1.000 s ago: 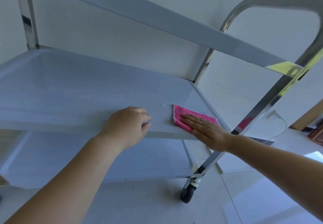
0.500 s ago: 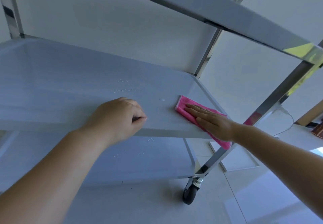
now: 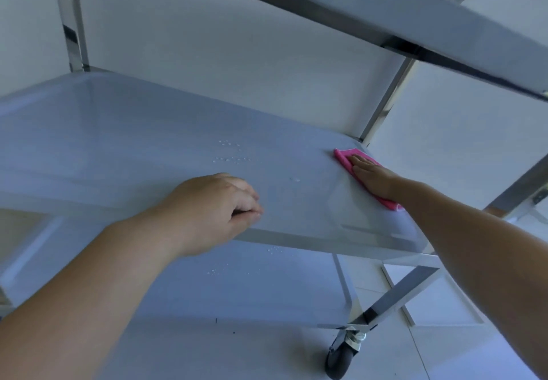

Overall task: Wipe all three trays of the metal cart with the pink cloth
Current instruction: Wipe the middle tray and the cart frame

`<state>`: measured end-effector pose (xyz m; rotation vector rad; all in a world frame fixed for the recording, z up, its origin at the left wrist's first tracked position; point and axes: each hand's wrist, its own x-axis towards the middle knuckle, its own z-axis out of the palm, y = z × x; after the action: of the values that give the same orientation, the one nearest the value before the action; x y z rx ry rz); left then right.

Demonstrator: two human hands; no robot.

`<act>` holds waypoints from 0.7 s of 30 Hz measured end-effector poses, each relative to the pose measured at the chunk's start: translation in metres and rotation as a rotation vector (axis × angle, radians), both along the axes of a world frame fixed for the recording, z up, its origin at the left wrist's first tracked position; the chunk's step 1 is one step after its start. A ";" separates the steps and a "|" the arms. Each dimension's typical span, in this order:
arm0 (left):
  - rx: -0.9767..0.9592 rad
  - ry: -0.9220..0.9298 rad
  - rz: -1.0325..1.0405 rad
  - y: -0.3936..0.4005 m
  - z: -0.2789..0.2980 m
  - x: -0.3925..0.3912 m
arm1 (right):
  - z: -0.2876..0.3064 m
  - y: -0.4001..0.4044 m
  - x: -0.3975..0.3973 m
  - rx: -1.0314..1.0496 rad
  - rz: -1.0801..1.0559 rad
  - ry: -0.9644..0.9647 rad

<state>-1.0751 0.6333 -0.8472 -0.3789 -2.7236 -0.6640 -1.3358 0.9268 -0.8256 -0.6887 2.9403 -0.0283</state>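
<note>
The metal cart's middle tray (image 3: 124,142) fills the view, with water droplets (image 3: 229,152) near its centre. My right hand (image 3: 375,176) lies flat with straight fingers on the pink cloth (image 3: 344,155), pressing it onto the tray near the far right corner. My left hand (image 3: 216,207) curls its fingers over the tray's front rim and grips it. The bottom tray (image 3: 267,287) shows below, also with a few droplets. The top tray's edge (image 3: 400,8) runs overhead.
Shiny cart posts stand at the back left (image 3: 74,23), back right (image 3: 385,100) and front right (image 3: 519,184). A black caster wheel (image 3: 339,359) sits on the pale tiled floor. The white wall is close behind the cart.
My right hand has slid the pink cloth away from the front rim toward the tray's far right corner. My left hand keeps its grip on the front rim.
</note>
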 end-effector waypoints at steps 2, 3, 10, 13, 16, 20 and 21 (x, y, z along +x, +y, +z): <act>-0.026 0.015 -0.004 -0.008 0.003 0.002 | 0.001 -0.003 -0.007 -0.016 -0.008 -0.002; -0.051 0.042 0.015 -0.014 0.003 0.004 | 0.001 -0.004 -0.009 -0.016 -0.010 0.000; -0.112 0.124 0.104 -0.025 0.003 0.016 | 0.003 -0.019 -0.028 0.033 0.046 0.006; -0.100 0.144 0.107 -0.024 0.002 0.018 | 0.001 -0.023 -0.034 0.021 0.009 0.003; -0.089 0.128 0.114 -0.024 0.003 0.017 | -0.001 -0.023 -0.028 0.023 0.029 -0.004; -0.095 0.091 0.119 -0.025 0.001 0.014 | -0.002 -0.034 0.010 -0.018 0.167 -0.047; -0.091 0.090 0.117 -0.025 0.001 0.014 | -0.002 -0.038 0.024 -0.029 0.212 -0.045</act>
<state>-1.0614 0.6079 -0.8464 -0.2610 -2.6728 -0.4812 -1.3116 0.8884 -0.8279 -0.9870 2.8132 -0.0658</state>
